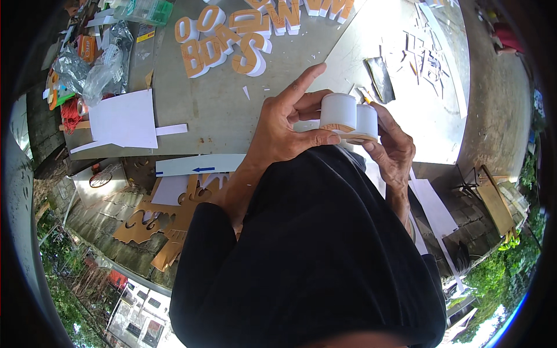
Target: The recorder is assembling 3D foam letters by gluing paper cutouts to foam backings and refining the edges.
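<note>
Between my two hands, over the near edge of the table (203, 124), is a thick cut-out letter (339, 111) with smooth white rounded sides and a brown face turned downward. Two bulges show on its side; which letter it is I cannot tell. My left hand (281, 127) grips its left end, thumb along the lower edge, index finger stretched up and away. On the right end, my right hand (396, 142) closes with fingers behind and thumb below. Just beyond the right hand lie a dark flat piece (380, 79) and a yellow-handled cutter (365, 95).
Several finished brown-and-white letters (249, 55) stand at the table's far side. White sheets (123, 120), plastic bags (104, 75) and red cord (71, 116) lie left. Dark thin offcuts (426, 64) lie far right. Brown cut-out board (142, 220) is below the table; a chair (493, 200) stands right.
</note>
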The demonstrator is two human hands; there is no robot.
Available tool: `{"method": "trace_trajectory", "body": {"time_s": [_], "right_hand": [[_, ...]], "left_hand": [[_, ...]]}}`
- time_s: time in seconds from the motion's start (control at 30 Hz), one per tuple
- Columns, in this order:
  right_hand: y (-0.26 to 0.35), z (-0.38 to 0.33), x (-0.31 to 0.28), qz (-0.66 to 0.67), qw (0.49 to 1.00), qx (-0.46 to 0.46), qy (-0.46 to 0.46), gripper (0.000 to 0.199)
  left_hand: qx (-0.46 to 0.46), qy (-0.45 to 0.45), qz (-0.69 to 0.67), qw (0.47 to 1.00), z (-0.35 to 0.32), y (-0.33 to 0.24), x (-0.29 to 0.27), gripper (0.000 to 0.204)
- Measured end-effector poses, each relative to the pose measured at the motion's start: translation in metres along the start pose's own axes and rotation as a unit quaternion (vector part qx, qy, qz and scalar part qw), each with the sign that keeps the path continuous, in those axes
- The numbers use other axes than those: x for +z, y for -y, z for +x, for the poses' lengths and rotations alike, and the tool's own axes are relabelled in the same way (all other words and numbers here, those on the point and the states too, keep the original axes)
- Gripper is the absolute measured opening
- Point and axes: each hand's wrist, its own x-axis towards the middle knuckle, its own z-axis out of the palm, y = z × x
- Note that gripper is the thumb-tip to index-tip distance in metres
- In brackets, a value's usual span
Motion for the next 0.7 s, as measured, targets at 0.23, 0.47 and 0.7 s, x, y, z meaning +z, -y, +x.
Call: {"method": "trace_trajectory", "body": {"time_s": [0.23,0.47,0.7], "right_hand": [[0.004,0.002,0.005,0.018,0.999,0.020,-0.017,0.066],[0.013,0.012,0.010,-0.007,0.999,0.048,-0.012,0.068],[0.015,0.014,0.006,0.067,0.994,0.084,0.016,0.045]], "left_hand": [[0.015,0.003,-0.013,1.000,0.000,0.010,-0.002,0.076],[-0.083,-0.033,-0.126,0.988,-0.005,0.024,-0.010,0.070],[-0.060,-0.009,-0.164,0.985,-0.003,0.043,-0.023,0.066]]}}
